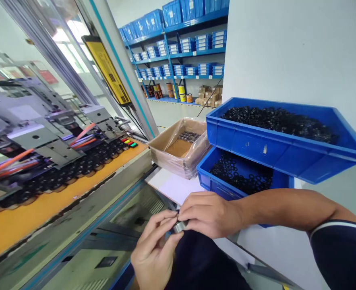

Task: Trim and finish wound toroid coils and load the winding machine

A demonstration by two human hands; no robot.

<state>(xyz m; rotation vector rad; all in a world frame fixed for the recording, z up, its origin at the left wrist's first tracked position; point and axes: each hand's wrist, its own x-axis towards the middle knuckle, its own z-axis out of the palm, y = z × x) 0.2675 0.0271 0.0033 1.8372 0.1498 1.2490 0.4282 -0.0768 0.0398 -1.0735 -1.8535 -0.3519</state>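
1. One metal piece [180, 227] sits at lower centre in my head view; I have the left hand [154, 250] clamped on it.
2. The right hand [210, 213] pinches it too.
3. Right of centre, a blue bin [218, 188] holds black rings [226, 166].

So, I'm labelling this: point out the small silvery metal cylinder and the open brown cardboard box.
Small silvery metal cylinder [179, 227], head view: its side.
Open brown cardboard box [167, 160], head view: its near wall.
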